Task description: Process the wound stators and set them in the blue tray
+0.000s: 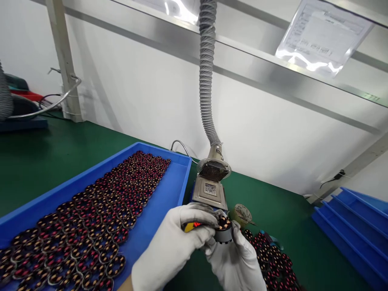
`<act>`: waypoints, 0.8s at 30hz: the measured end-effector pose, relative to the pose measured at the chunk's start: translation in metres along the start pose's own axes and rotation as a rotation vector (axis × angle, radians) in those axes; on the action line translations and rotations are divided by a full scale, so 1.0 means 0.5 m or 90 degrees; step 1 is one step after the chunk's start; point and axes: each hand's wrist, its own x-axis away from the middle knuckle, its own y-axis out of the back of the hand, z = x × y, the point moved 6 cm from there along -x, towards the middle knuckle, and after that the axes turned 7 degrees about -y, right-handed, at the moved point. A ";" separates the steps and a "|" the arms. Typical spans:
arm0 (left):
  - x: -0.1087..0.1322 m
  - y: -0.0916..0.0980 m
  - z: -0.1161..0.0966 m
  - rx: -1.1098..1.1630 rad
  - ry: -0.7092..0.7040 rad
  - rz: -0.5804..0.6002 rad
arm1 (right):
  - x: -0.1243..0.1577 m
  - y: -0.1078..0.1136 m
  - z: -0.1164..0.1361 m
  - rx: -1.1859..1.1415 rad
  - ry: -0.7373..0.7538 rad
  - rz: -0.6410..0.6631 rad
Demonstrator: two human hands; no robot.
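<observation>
My left hand (178,236), in a white glove, has its fingers closed at the left side of a dark ring-shaped part (223,235) with copper-coloured pieces inside. My right hand (236,258), also gloved, grips the same part from the right and below. The part is held up in front of a metal solder pot (209,192) under a round fume hood (214,169). Red lit digits on a yellow panel (189,227) show just behind my left fingers. What lies between my left fingertips is too small to make out.
A blue tray (174,190) on the left holds many similar rings in rows. More rings (273,260) are piled at the right, near a small cup (241,214). Stacked blue trays (351,238) stand far right. A grey hose (207,72) hangs above.
</observation>
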 end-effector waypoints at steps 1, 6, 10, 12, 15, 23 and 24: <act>0.004 -0.003 0.004 0.037 -0.003 -0.009 | 0.001 0.002 -0.001 -0.001 0.000 -0.009; 0.026 0.035 -0.015 -0.010 -0.120 -0.114 | 0.003 0.001 -0.003 0.020 -0.030 0.028; 0.015 0.040 -0.035 -0.166 -0.141 -0.087 | 0.001 0.003 0.004 0.046 -0.022 0.044; 0.004 0.018 -0.020 -0.161 -0.102 -0.014 | -0.005 0.010 0.004 0.073 0.003 0.027; 0.002 0.001 -0.018 -0.135 -0.162 -0.018 | -0.019 0.028 0.016 0.174 0.129 -0.016; 0.012 0.023 -0.013 -0.084 -0.109 -0.082 | 0.050 0.016 0.058 0.597 0.778 -0.246; 0.010 0.008 0.000 -0.038 -0.057 -0.033 | 0.061 0.004 0.048 0.672 0.851 -0.245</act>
